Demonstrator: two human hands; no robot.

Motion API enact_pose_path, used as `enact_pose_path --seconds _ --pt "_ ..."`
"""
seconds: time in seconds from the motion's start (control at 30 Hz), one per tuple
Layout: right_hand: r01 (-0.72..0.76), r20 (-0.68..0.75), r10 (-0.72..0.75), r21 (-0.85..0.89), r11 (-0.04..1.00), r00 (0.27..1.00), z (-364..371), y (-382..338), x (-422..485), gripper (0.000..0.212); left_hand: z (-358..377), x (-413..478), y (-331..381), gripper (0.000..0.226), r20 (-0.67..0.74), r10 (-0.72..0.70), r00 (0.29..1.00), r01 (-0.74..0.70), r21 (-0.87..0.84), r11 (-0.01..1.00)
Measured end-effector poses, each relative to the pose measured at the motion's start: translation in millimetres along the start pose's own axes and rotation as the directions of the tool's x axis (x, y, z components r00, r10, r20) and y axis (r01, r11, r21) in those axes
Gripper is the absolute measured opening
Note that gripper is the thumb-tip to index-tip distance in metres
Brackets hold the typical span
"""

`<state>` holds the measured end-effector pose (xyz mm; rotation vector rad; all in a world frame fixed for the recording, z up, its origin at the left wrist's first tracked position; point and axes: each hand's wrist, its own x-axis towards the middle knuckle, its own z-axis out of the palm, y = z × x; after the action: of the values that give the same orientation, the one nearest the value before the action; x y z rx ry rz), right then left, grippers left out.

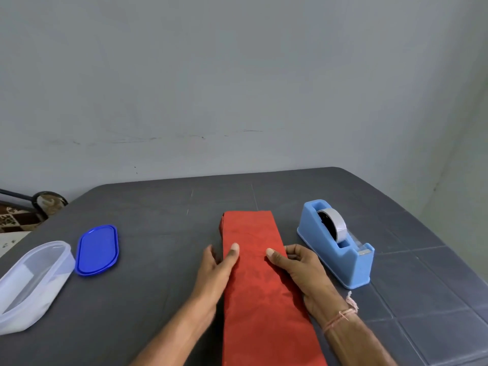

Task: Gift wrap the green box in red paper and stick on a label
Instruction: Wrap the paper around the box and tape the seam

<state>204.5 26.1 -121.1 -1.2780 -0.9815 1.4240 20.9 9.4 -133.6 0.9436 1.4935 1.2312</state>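
Left grip (217, 268) and right grip (301, 270) pinch the red paper (253, 228), thumbs on top, forearms extended.

We see through one wide-angle head camera, facing forward and down over the grey table (158, 220), wall (237, 88) at twelve o'clock, left hand (217, 268) and right hand (301, 270) close at six o'clock.

Table (158, 233): paper (253, 260), dispenser (340, 249), lid (97, 250), seemingly tub (34, 281).

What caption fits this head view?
The left hand and right hand hold folded red paper on a grey table, tape dispenser to its right.
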Motion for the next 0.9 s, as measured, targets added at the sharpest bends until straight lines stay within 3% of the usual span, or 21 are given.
enact_pose_path --seconds 0.13,0.2,0.33,0.5,0.73,0.9 --pt "0.039 -0.031 -0.038 0.034 0.999 0.999 1.4 2.6 -1.6 0.039 12.1 -11.9 -0.9 0.055 0.108 0.062 0.992 -0.050 -0.112 0.993" --pt "0.074 -0.063 -0.071 0.050 0.996 0.995 1.0 4.4 -6.3 0.036 15.5 -17.6 3.7 0.048 0.133 0.089 0.987 -0.068 -0.156 0.985" --pt "0.116 -0.089 -0.114 0.019 0.993 0.989 0.2 5.2 -13.1 0.031 7.0 -25.2 7.5 0.048 0.150 0.133 0.980 -0.114 -0.129 0.985" --pt "0.036 -0.084 -0.041 -0.065 0.997 0.996 3.6 11.2 -16.6 0.027 -9.6 -26.2 3.9 0.075 0.211 0.052 0.976 -0.043 -0.051 0.998" --pt "-0.006 -0.028 0.003 -0.112 0.994 1.000 6.3 -1.8 -12.5 0.016 -18.0 -11.3 13.3 0.056 0.167 -0.009 0.986 0.011 -0.006 1.000" --pt "0.040 -0.028 -0.043 -0.088 0.995 0.999 21.4 -21.5 3.4 0.038 -17.4 -10.8 11.5 0.047 0.208 0.021 0.978 -0.016 -0.024 1.000"
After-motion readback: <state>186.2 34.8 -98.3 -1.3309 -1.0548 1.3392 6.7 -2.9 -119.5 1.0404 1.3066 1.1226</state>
